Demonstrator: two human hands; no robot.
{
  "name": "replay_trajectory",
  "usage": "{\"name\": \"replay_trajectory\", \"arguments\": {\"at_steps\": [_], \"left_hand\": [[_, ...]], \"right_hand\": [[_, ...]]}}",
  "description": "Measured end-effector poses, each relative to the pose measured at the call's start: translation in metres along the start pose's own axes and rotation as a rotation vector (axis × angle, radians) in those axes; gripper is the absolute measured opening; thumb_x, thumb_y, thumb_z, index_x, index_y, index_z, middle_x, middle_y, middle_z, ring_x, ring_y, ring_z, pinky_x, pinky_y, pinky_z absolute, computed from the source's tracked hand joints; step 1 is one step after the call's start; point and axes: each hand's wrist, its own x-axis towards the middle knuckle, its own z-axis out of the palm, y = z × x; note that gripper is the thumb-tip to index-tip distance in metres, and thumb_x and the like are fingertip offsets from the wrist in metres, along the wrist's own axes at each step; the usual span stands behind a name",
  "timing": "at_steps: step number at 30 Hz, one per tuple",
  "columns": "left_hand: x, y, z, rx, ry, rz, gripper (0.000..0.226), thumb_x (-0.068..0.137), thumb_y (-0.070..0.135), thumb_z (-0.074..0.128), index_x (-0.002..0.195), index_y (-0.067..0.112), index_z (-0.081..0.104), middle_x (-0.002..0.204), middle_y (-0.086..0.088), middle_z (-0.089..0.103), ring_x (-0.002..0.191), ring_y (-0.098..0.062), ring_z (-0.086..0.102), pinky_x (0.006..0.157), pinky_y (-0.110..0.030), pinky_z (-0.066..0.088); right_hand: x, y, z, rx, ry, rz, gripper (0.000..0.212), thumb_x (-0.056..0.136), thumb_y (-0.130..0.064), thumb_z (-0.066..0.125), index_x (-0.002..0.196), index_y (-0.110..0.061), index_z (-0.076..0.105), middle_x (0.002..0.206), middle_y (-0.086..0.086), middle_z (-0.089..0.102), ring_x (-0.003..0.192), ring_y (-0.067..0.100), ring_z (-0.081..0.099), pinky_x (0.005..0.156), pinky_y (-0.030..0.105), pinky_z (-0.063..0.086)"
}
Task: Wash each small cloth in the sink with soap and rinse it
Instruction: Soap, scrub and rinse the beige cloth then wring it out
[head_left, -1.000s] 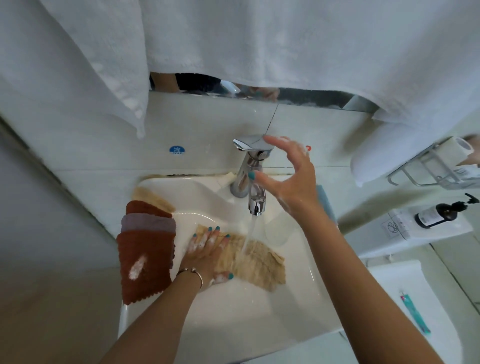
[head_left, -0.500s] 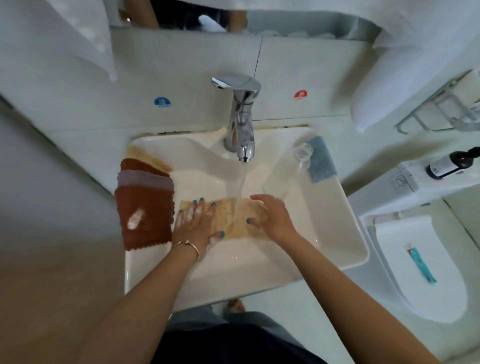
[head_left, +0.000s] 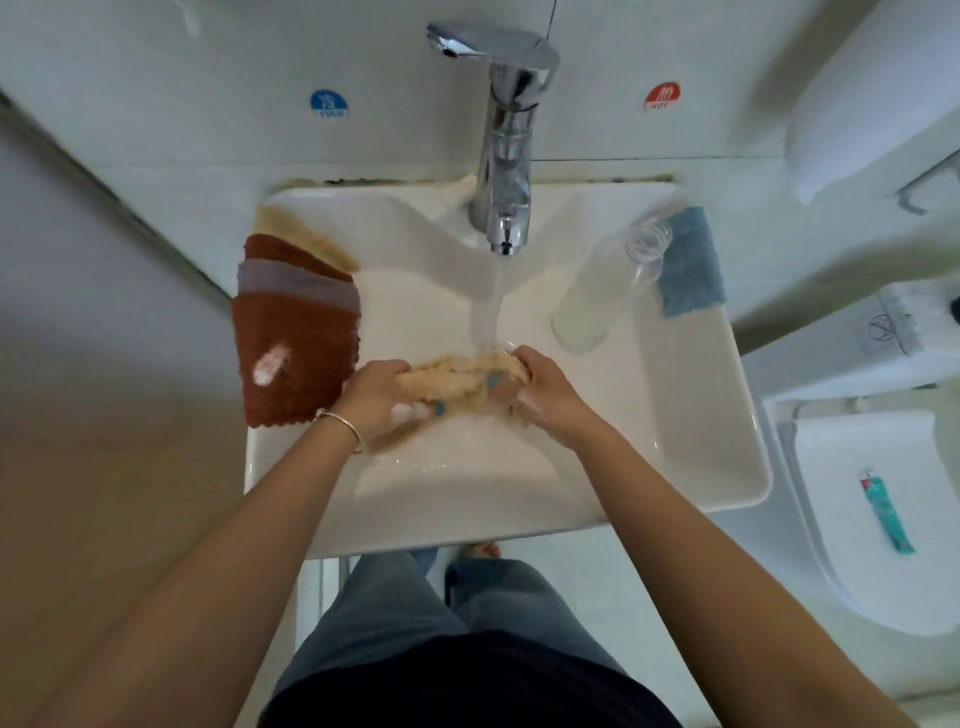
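A wet beige cloth is bunched into a roll over the white sink. My left hand grips its left end and my right hand grips its right end, fingers curled round it. Water runs from the chrome tap and lands just behind the cloth. A stack of small cloths, rust-brown on top with a white soap smear, grey and beige beneath, hangs over the sink's left rim. A blue cloth lies on the right rim.
A clear bottle with milky liquid lies tilted inside the sink at the right. A white toilet with a teal tube on its lid stands to the right. A white towel hangs at upper right.
My right hand came down from the tap to the cloth. Both hands went from pressing the flat cloth to gathering it into a bunched roll. The view tilted further down.
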Motion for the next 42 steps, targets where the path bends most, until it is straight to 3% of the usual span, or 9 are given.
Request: {"name": "replay_trajectory", "arguments": {"at_steps": [2,6,10,18,25,30,34,38,42], "left_hand": [[-0.004,0.009,-0.002,-0.365,-0.044,-0.02,0.055,0.034,0.049,0.074,0.078,0.019,0.062,0.084,-0.002,0.065,0.08,-0.014,0.058,0.072,-0.027,0.046],[-0.012,0.03,0.011,-1.088,-0.117,-0.026,0.026,0.079,0.008,0.07,0.101,0.014,0.059,0.093,-0.005,0.069,0.086,-0.02,0.065,0.072,-0.03,0.057],[-0.012,0.07,0.034,-1.353,0.066,-0.113,0.016,0.097,0.032,0.053,0.11,0.025,0.048,0.097,-0.005,0.062,0.086,-0.022,0.063,0.067,-0.037,0.055],[0.003,0.104,0.06,-1.072,0.553,-0.003,0.028,0.066,0.043,0.064,0.077,0.022,0.048,0.059,0.013,0.056,0.057,-0.003,0.053,0.059,-0.02,0.043],[0.024,0.113,0.052,-1.107,0.62,-0.046,0.044,0.094,0.016,0.063,0.054,0.019,0.044,0.043,0.017,0.048,0.047,0.001,0.044,0.058,-0.022,0.04],[0.018,0.115,0.051,-0.884,0.69,0.091,0.05,0.099,0.024,0.052,0.05,0.023,0.043,0.041,0.014,0.047,0.045,-0.001,0.044,0.054,-0.022,0.037],[0.012,0.119,0.045,-0.81,0.617,0.038,0.047,0.099,0.028,0.051,0.053,0.021,0.043,0.05,0.008,0.048,0.048,-0.003,0.044,0.058,-0.027,0.041],[-0.005,0.11,0.033,-0.8,0.413,0.075,0.018,0.094,0.035,0.06,0.079,0.024,0.058,0.075,0.01,0.062,0.061,0.005,0.056,0.059,-0.013,0.046],[-0.017,0.09,0.02,-0.712,0.286,0.122,0.03,0.093,0.034,0.062,0.076,0.009,0.064,0.064,0.006,0.057,0.054,0.001,0.05,0.054,-0.013,0.042]], "right_hand": [[-0.007,0.002,-0.005,0.111,0.006,-0.011,0.019,0.086,-0.002,0.065,0.091,-0.016,0.054,0.084,0.001,0.058,0.073,0.019,0.056,0.062,0.035,0.048],[-0.019,-0.012,-0.007,0.329,0.033,-0.065,0.022,0.091,-0.006,0.064,0.104,-0.024,0.062,0.098,0.001,0.067,0.087,0.018,0.066,0.077,0.041,0.057],[-0.03,-0.031,0.004,0.472,0.026,-0.016,0.006,0.096,-0.012,0.057,0.099,-0.016,0.06,0.086,0.01,0.064,0.073,0.027,0.061,0.061,0.042,0.053],[-0.01,-0.049,0.036,0.373,0.381,-0.1,0.023,0.089,-0.046,0.065,0.074,-0.03,0.056,0.067,-0.015,0.063,0.07,0.007,0.062,0.074,0.035,0.052],[0.006,-0.065,0.035,0.353,0.454,-0.064,0.042,0.091,-0.043,0.064,0.065,-0.019,0.043,0.058,-0.01,0.046,0.053,0.001,0.047,0.055,0.015,0.041],[0.005,-0.059,0.029,0.206,0.501,-0.164,0.045,0.1,-0.038,0.051,0.059,-0.021,0.046,0.053,-0.01,0.05,0.056,0.005,0.049,0.059,0.026,0.041],[-0.002,-0.065,0.025,0.154,0.487,-0.157,0.045,0.102,-0.032,0.045,0.059,-0.02,0.045,0.058,-0.005,0.051,0.063,0.015,0.051,0.068,0.039,0.047],[-0.02,-0.062,0.012,0.356,0.402,-0.162,0.019,0.096,-0.031,0.06,0.082,-0.02,0.055,0.075,-0.009,0.059,0.069,0.003,0.057,0.065,0.027,0.05],[-0.029,-0.05,0.0,0.34,0.375,-0.227,0.008,0.092,-0.023,0.066,0.092,-0.015,0.063,0.082,-0.007,0.062,0.074,0.002,0.058,0.069,0.023,0.05]]}}
